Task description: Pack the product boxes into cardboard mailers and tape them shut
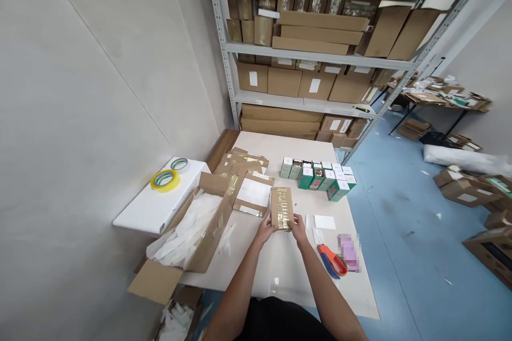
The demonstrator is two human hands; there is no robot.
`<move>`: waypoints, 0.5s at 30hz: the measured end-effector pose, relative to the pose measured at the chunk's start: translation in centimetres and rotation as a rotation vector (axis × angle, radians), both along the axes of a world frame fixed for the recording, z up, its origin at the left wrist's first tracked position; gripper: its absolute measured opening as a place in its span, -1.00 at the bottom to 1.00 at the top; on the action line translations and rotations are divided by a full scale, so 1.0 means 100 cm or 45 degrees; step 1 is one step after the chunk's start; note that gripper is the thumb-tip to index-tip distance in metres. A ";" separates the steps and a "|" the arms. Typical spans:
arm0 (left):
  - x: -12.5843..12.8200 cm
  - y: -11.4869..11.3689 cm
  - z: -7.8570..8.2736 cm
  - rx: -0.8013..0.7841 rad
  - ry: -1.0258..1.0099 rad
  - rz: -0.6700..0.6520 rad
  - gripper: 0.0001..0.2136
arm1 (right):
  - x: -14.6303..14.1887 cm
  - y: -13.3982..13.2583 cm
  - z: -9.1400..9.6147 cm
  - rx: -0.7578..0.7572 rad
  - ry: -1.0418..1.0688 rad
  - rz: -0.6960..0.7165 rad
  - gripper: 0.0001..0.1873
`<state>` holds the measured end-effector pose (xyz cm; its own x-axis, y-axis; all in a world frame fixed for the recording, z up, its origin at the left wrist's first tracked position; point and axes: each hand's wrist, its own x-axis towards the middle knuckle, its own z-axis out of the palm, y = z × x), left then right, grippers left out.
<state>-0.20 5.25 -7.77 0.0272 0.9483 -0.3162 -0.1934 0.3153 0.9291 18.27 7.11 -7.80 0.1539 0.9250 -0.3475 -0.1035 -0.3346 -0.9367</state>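
Left hand (264, 229) and right hand (297, 226) pinch a taped box (281, 206) over the pale desk (282, 266); shelving (280, 100) stands beyond its far edge, blue floor (386, 213) past its right.

Cardboard boxes (284, 82) are stacked on a metal rack (320, 57); a yellow-black cutter (360, 109) is laid on a shelf (280, 100), and cartons (466, 191) are scattered across the blue floor (388, 224).

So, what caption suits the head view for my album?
Left hand and right hand hold a taped cardboard box at a worktable.
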 end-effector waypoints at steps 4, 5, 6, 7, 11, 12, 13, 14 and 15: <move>0.014 -0.004 0.039 0.130 0.063 0.125 -0.08 | 0.014 0.011 0.041 0.183 0.069 0.126 -0.45; 0.017 -0.008 0.048 0.162 0.074 0.163 -0.10 | 0.017 0.011 0.050 0.211 0.077 0.157 -0.46; 0.021 -0.013 0.056 0.186 0.090 0.200 -0.12 | 0.020 0.010 0.058 0.237 0.081 0.184 -0.46; 0.024 -0.019 0.063 0.203 0.104 0.235 -0.14 | 0.022 0.008 0.064 0.253 0.084 0.217 -0.47; 0.035 -0.054 0.087 0.207 0.154 0.392 -0.16 | 0.025 -0.007 0.080 0.251 0.126 0.370 -0.47; 0.036 -0.064 0.091 0.198 0.162 0.438 -0.17 | 0.025 -0.012 0.083 0.239 0.135 0.410 -0.46; 0.036 -0.075 0.095 0.191 0.167 0.478 -0.17 | 0.024 -0.017 0.085 0.229 0.139 0.451 -0.46; 0.036 -0.085 0.099 0.187 0.170 0.511 -0.17 | 0.022 -0.022 0.088 0.223 0.142 0.492 -0.46; 0.034 -0.096 0.103 0.188 0.173 0.541 -0.17 | 0.019 -0.027 0.091 0.221 0.146 0.539 -0.45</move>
<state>3.20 -4.31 2.54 -0.4058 0.9014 -0.1510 -0.1504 0.0971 0.9838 20.15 4.45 1.26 -0.2796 0.9440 -0.1752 -0.0974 -0.2094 -0.9730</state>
